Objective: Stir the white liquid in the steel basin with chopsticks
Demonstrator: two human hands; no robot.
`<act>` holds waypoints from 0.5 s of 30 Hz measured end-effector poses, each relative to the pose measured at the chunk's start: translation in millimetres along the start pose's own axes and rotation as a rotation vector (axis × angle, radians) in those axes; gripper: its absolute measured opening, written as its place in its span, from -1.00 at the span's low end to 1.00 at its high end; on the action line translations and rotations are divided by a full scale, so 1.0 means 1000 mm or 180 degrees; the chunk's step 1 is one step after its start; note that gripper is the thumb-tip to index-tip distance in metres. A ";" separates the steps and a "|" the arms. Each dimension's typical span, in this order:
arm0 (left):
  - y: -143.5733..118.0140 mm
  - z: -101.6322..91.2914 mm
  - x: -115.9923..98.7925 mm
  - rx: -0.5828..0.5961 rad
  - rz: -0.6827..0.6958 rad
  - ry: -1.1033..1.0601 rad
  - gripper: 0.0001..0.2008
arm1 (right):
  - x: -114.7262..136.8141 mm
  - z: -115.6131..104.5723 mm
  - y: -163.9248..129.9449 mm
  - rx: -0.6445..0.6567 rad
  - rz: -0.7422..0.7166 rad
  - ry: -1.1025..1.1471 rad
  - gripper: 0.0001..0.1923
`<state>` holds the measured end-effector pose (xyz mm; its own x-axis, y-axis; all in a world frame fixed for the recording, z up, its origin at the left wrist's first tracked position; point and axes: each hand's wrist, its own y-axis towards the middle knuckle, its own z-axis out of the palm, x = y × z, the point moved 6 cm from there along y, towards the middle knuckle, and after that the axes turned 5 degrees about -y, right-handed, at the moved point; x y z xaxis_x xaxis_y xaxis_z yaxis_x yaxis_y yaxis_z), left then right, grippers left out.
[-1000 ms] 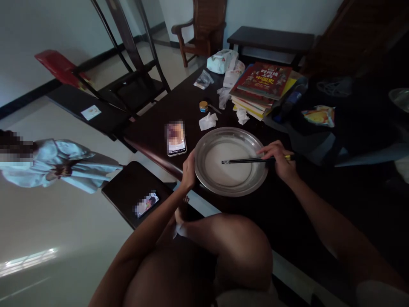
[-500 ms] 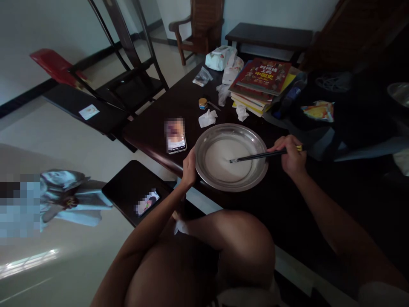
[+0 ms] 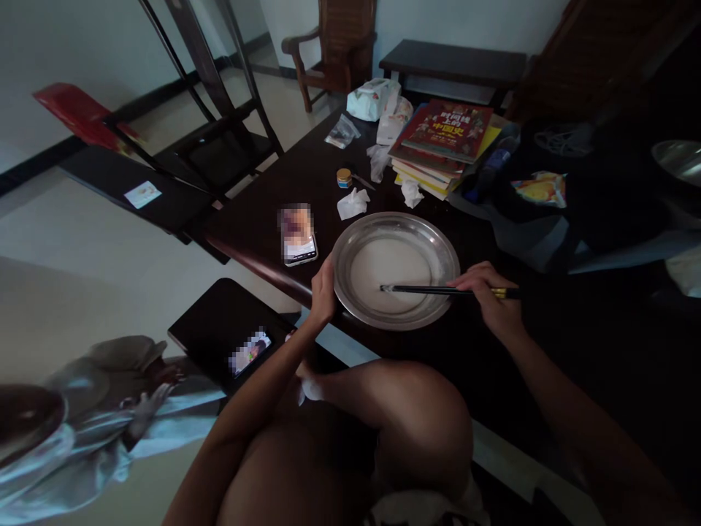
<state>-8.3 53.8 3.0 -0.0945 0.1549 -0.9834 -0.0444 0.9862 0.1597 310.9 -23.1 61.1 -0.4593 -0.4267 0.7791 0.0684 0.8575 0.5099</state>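
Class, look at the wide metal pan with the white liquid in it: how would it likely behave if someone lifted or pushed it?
The pan looks thin and shallow, so probably stiff and fairly light. The white liquid would likely slosh toward the low rim if tilted. Its smooth base may slide on the polished table, which may be why the left hand grips the rim while the right hand holds chopsticks in it.

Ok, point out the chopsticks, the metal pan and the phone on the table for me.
chopsticks (image 3: 421, 290), head view, middle of the dark shafts over the pan.
metal pan (image 3: 355, 237), head view, bare upper-left rim.
phone (image 3: 299, 235), head view, centre of the screen.
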 end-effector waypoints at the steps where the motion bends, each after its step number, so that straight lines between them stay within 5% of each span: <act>1: 0.000 0.000 0.000 -0.0003 -0.0006 0.0008 -0.29 | 0.001 0.000 -0.001 0.0030 -0.0020 -0.0084 -0.73; 6: 0.000 -0.001 0.003 0.0004 -0.0013 0.0003 -0.23 | 0.003 -0.010 -0.003 -0.0233 -0.0128 -0.0042 -0.63; 11: -0.001 -0.001 0.003 0.0055 -0.0001 0.0008 -0.22 | 0.010 0.000 -0.003 0.0272 -0.0232 -0.0215 -0.72; 15: -0.003 -0.001 0.002 0.0059 -0.0006 0.0005 -0.22 | 0.010 -0.005 -0.004 -0.0050 -0.0051 -0.0302 -0.69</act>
<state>-8.8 50.8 0.7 -0.0961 0.1529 -0.9836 -0.0261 0.9874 0.1561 310.8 -32.6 68.9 -0.5422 -0.4105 0.7332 0.0738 0.8459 0.5282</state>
